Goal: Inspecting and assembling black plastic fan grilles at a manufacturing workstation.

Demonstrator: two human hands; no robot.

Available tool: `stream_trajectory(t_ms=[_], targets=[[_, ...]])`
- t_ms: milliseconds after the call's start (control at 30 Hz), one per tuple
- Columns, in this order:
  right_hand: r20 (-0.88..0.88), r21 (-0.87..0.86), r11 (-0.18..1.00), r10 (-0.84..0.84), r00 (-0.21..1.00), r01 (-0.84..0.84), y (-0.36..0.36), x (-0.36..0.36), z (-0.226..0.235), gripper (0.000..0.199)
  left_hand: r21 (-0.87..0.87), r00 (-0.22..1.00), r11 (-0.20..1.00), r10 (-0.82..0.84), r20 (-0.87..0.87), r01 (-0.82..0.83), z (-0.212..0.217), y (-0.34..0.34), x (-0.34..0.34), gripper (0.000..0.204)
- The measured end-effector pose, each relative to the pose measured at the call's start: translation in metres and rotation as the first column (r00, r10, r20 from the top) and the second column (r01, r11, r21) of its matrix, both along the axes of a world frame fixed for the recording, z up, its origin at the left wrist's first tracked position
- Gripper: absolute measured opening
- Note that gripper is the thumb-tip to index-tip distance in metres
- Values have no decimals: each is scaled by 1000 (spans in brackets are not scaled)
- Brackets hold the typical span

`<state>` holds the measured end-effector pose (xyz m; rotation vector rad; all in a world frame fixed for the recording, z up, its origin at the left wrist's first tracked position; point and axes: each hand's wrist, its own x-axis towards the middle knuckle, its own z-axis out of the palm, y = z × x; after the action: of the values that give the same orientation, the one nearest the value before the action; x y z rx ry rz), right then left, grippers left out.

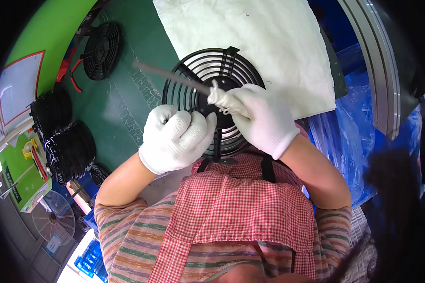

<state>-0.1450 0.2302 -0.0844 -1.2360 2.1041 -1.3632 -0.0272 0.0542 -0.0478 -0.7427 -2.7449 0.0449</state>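
Observation:
A round black fan guard [193,54] with concentric rings and a solid centre stands in front of me, partly over the white cloth. My left hand [174,137], in a white knitted glove, has its fingers curled onto the guard's near left side. My right hand [264,118], gloved alike, is closed round the white-wrapped grip of a long, thin grey blade [174,77]. The blade points to the far left across the guard's rings; its far end is blurred. Both hands hide part of the guard's near half.
A white cloth [255,33] covers part of the green work surface [132,47]. Another black guard [103,51] lies far left beside a red-handled tool [74,78]. Stacked black guards [70,151] stand at the left. Blue plastic sheeting [349,127] and a metal rail [380,61] are on the right.

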Motion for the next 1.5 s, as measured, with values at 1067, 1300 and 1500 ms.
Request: stream_trajectory(t_ms=[1067,1300,1500], targets=[[-385,691,710,203,900,135,78,18,45,39,294,967,921,248,64,-256,-80,-9,25,33],[-55,831,554,174,983,-51,68,-4,50,35,366,967,895,244,72,-253,-85,-10,26,33],[58,704,624,426,903,-340,54,-78,38,27,377,969,893,219,113,-246,-85,-11,25,35]])
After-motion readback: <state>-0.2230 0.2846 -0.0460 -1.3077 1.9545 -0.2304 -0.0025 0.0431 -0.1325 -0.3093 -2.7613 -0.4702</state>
